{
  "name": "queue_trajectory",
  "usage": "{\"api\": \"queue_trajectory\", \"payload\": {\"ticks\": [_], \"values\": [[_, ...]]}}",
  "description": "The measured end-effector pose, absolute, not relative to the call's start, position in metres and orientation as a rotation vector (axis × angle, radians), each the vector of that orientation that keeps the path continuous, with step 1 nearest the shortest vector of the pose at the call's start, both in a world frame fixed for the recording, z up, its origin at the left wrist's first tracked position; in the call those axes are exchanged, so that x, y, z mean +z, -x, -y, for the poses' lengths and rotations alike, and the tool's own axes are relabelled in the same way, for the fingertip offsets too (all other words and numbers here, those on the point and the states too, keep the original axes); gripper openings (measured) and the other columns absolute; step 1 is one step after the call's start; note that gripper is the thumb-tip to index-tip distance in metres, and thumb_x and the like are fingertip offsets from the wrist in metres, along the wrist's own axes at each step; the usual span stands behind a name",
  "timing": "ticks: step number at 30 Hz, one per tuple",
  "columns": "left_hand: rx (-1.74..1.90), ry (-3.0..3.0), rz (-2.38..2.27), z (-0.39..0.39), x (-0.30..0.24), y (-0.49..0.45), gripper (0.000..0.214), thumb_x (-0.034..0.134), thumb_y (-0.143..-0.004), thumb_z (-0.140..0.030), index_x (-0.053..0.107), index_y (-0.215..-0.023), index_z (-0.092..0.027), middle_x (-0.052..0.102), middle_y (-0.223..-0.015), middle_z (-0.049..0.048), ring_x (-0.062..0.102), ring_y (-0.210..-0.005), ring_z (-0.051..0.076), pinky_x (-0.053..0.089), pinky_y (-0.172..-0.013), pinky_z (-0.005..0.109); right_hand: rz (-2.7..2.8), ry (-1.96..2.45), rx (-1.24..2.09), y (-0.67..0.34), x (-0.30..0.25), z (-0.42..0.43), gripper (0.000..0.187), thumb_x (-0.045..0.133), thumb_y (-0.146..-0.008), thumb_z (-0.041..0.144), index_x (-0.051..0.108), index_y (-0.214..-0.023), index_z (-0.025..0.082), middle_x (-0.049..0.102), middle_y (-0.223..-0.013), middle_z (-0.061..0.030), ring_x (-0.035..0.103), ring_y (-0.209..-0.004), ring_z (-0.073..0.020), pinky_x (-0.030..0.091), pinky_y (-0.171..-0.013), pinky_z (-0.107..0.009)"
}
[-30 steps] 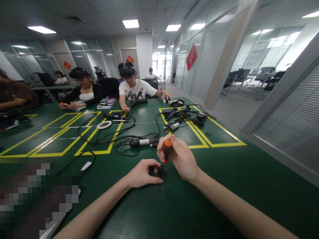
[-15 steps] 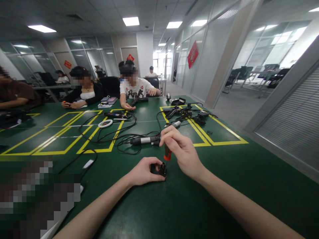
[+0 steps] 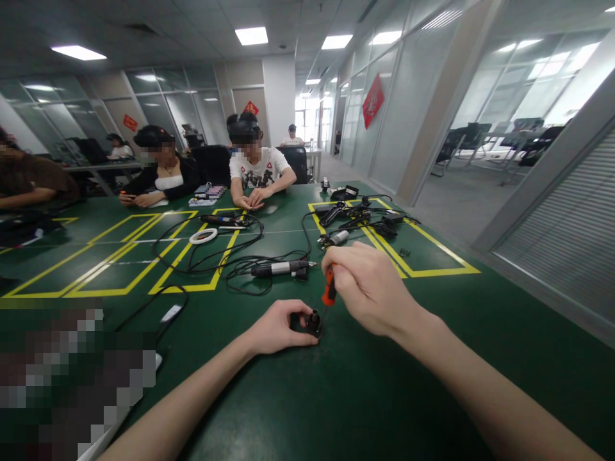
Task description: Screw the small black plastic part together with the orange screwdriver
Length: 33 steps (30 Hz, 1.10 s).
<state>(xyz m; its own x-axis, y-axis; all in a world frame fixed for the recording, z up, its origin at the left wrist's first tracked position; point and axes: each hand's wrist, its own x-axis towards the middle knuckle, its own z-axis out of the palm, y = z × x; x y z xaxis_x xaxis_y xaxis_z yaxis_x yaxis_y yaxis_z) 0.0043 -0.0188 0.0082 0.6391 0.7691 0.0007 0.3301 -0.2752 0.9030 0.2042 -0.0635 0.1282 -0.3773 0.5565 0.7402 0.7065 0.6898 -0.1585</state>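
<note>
Pinching a small black tubular part (image 3: 314, 324) with left hand (image 3: 276, 328), clamping an orange-and-black screwdriver (image 3: 329, 292) in right hand's (image 3: 372, 291) fingers; risking slippage from tilting.

Ahead of you on the green tabletop (image 3: 480, 358) lies a black-and-silver cylindrical tool (image 3: 277, 269), with a flat white ring (image 3: 192, 239) farther left. Across from you sits a person in a white printed T-shirt (image 3: 257, 168); a red diamond-shaped sheet (image 3: 373, 102) hangs on the glass partition (image 3: 410, 83).
</note>
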Motion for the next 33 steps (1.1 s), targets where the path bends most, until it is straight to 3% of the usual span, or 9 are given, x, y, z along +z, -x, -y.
{"api": "queue_trajectory", "payload": {"ticks": [5, 10, 14, 18, 23, 26, 30, 33], "values": [[0.535, -1.869, -0.886, 0.018, 0.009, -0.0042, 0.032, 0.088, -0.067, -0.028, 0.077, -0.094, -0.014, 0.069, -0.083, 0.0002, 0.057, -0.077, 0.015, 0.046, -0.076, 0.026, 2.101, 1.009, -0.24, -0.2018, 0.1256, 0.0647, 0.041, 0.046, -0.103, 0.034, 0.054, -0.065, 0.021, 0.049, -0.051, 0.0029, 0.043, -0.05, -0.014, 0.024, -0.056, -0.029], [0.536, -1.859, -0.886, 0.0199, 0.0109, -0.0037, 0.033, 0.087, -0.068, -0.028, 0.077, -0.096, -0.015, 0.068, -0.084, -0.0002, 0.057, -0.077, 0.015, 0.046, -0.076, 0.026, 2.08, 1.019, -0.131, -0.2, 0.1281, 0.0668, 0.019, 0.045, -0.093, 0.018, 0.061, -0.082, 0.019, 0.059, -0.063, 0.0003, 0.051, -0.057, -0.0159, 0.03, -0.06, -0.027], [0.524, -1.864, -0.905, 0.0206, 0.0123, -0.0036, 0.033, 0.088, -0.067, -0.029, 0.077, -0.095, -0.015, 0.068, -0.084, -0.0001, 0.058, -0.078, 0.016, 0.047, -0.076, 0.027, 2.098, 1.049, -0.178, -0.201, 0.1294, 0.0658, 0.024, 0.042, -0.095, 0.021, 0.053, -0.073, 0.021, 0.056, -0.06, -0.0001, 0.048, -0.056, -0.0166, 0.029, -0.06, -0.028], [0.521, -1.872, -0.905, 0.0207, 0.0132, -0.0036, 0.033, 0.088, -0.068, -0.03, 0.077, -0.095, -0.015, 0.068, -0.084, -0.0004, 0.058, -0.077, 0.015, 0.047, -0.076, 0.026, 2.082, 1.125, -0.179, -0.2011, 0.1276, 0.065, 0.032, 0.051, -0.1, 0.036, 0.053, -0.071, 0.022, 0.051, -0.054, 0.002, 0.048, -0.054, -0.0163, 0.026, -0.058, -0.028], [0.526, -1.866, -0.891, 0.021, 0.0141, -0.0039, 0.033, 0.087, -0.068, -0.029, 0.077, -0.096, -0.015, 0.068, -0.084, -0.0006, 0.056, -0.077, 0.015, 0.046, -0.075, 0.026, 2.108, 1.06, -0.122, -0.1997, 0.1284, 0.066, 0.011, 0.05, -0.091, 0.019, 0.059, -0.085, 0.02, 0.062, -0.069, -0.0018, 0.053, -0.063, -0.0183, 0.034, -0.063, -0.029], [0.528, -1.865, -0.885, 0.0211, 0.014, -0.0041, 0.033, 0.086, -0.069, -0.029, 0.077, -0.098, -0.015, 0.068, -0.085, -0.0002, 0.056, -0.077, 0.015, 0.046, -0.075, 0.026, 2.118, 1.032, -0.136, -0.2005, 0.1297, 0.0662, 0.015, 0.046, -0.089, 0.017, 0.057, -0.081, 0.02, 0.064, -0.07, -0.0034, 0.053, -0.064, -0.0186, 0.034, -0.065, -0.03], [0.521, -1.864, -0.893, 0.0213, 0.015, -0.0041, 0.033, 0.087, -0.068, -0.029, 0.077, -0.096, -0.015, 0.069, -0.084, -0.0001, 0.056, -0.076, 0.015, 0.047, -0.075, 0.026, 2.1, 1.118, -0.201, -0.2012, 0.1287, 0.0657, 0.027, 0.049, -0.099, 0.03, 0.056, -0.074, 0.021, 0.055, -0.056, 0.0007, 0.046, -0.055, -0.0168, 0.027, -0.06, -0.03], [0.5, -1.882, -0.905, 0.0214, 0.0163, -0.004, 0.032, 0.087, -0.069, -0.031, 0.077, -0.095, -0.015, 0.068, -0.084, -0.0006, 0.056, -0.076, 0.015, 0.046, -0.075, 0.026, 2.086, 1.132, -0.157, -0.2003, 0.1271, 0.0653, 0.021, 0.051, -0.099, 0.029, 0.06, -0.082, 0.02, 0.055, -0.058, 0.0014, 0.049, -0.056, -0.0169, 0.028, -0.06, -0.029]]}}
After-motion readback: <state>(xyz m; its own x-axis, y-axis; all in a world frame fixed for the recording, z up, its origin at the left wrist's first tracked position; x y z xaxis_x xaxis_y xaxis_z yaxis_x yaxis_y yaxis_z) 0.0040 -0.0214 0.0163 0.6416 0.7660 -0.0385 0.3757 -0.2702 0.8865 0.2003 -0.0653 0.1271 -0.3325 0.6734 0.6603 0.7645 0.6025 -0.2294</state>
